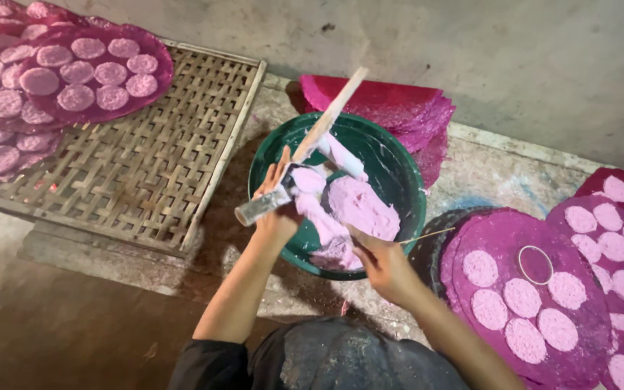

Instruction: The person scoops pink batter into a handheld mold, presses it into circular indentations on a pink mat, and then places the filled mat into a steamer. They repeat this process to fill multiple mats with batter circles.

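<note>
We see the left hand closed around a batter-coated scoop over the green basin, which holds pink batter and a wooden paddle. The right hand pinches a thin stick at the basin's rim, beside a magenta mat carrying pink discs and a ring.

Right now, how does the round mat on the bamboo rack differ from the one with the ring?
The mat on the rack is fully covered with pink discs; the ringed mat is only part filled and carries a ring. The first rests on the woven rack, the second on a stack. Both are magenta.
</note>
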Available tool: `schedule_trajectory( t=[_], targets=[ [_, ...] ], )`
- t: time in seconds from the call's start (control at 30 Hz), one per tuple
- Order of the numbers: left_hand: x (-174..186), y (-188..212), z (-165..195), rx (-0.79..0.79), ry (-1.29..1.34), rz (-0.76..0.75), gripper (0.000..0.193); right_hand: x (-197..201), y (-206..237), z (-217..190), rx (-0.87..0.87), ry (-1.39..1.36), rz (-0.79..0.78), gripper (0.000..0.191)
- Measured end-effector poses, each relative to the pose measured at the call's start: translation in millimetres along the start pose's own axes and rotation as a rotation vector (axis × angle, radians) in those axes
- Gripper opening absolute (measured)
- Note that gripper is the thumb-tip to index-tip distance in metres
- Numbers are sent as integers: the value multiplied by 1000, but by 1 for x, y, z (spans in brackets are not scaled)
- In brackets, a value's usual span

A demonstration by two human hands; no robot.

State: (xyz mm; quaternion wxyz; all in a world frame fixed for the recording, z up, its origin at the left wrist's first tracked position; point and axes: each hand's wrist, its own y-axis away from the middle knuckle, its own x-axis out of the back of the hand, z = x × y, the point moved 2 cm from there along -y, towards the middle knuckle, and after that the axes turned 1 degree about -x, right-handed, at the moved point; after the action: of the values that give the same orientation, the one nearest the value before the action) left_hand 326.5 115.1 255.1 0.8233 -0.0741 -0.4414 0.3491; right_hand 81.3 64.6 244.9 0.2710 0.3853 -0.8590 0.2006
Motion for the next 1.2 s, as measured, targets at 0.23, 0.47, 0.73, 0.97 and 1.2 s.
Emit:
schedule_trajectory(
  t=[0.23,0.47,0.73,0.97,1.2],
  targets=[
    [-4,2,26,-329,-122,179,54,11,-33,26,-155,-87,125,44],
    [-2,0,-6,-335,-84,177,61,37,-17,20,-226,107,-137,40],
    [-34,20,14,-500,-74,-58,64,76,-83,-25,-24,596,-566,22],
    [-52,68,-20,-70,966,-443,28,44,-30,-84,755,1174,-307,34],
    [-39,41,-39,73,900,-222,37,116,-33,-154,369,966,-232,18]
  ],
)
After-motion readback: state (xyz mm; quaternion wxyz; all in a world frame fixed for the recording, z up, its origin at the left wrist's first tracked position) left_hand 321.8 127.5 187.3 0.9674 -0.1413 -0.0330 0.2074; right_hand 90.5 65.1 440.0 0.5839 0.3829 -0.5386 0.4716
